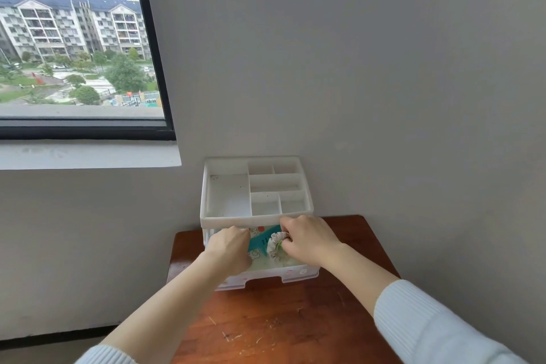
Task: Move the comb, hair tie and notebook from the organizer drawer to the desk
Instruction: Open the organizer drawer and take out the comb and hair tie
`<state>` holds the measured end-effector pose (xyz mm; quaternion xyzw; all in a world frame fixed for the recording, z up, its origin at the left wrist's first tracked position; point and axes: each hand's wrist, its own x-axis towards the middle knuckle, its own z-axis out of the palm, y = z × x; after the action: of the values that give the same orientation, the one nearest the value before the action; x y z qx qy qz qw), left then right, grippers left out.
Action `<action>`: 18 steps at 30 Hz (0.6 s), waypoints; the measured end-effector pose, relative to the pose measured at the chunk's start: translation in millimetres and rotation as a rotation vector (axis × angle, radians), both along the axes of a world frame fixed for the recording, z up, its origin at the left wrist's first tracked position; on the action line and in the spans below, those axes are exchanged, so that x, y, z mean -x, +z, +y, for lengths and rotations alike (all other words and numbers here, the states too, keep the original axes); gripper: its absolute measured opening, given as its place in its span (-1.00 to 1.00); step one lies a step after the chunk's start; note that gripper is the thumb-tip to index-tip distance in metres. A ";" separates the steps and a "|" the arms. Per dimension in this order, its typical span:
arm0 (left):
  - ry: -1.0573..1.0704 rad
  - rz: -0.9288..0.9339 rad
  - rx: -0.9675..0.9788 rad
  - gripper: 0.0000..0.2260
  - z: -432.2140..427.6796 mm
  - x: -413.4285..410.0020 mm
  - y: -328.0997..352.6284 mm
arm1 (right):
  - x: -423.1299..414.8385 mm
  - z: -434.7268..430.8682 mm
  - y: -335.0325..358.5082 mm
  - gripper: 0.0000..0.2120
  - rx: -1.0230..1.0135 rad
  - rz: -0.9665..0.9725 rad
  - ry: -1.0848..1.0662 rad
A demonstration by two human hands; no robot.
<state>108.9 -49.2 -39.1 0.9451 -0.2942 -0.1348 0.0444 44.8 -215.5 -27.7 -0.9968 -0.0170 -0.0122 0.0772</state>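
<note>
A white organizer [256, 217] stands on the wooden desk [283, 325] against the wall, its drawer [266, 275] pulled out toward me. Inside lie a teal comb [261, 241], a white ruffled hair tie [276, 245] and a patterned notebook [255, 232] underneath them. My left hand [230, 248] reaches into the drawer's left side, its fingers at the comb's near end. My right hand [307, 241] is in the right side, its fingers pinching the hair tie. Most of the notebook is hidden by my hands.
The organizer's top tray [229, 195] has several open compartments. A window [79, 38] and its sill [88, 155] are at the left. The desk in front of the drawer shows scratches and small debris. The wall is close behind and to the right.
</note>
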 end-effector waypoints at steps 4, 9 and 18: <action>-0.060 0.090 0.051 -0.73 13.3 -4.0 8.3 | 2.5 -7.4 8.3 -0.97 -0.151 -0.028 -0.114; -0.048 0.170 0.147 -0.81 26.6 -9.5 26.3 | 1.6 -11.9 13.4 -0.95 -0.424 -0.050 -0.255; 0.199 0.266 0.377 -0.87 82.6 17.1 61.0 | 4.2 7.6 49.8 -0.84 -0.698 -0.100 -0.232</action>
<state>91.7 33.5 22.0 0.9183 -0.2114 -0.1958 0.2716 40.6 -207.9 22.1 -0.9040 0.0978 -0.0744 0.4095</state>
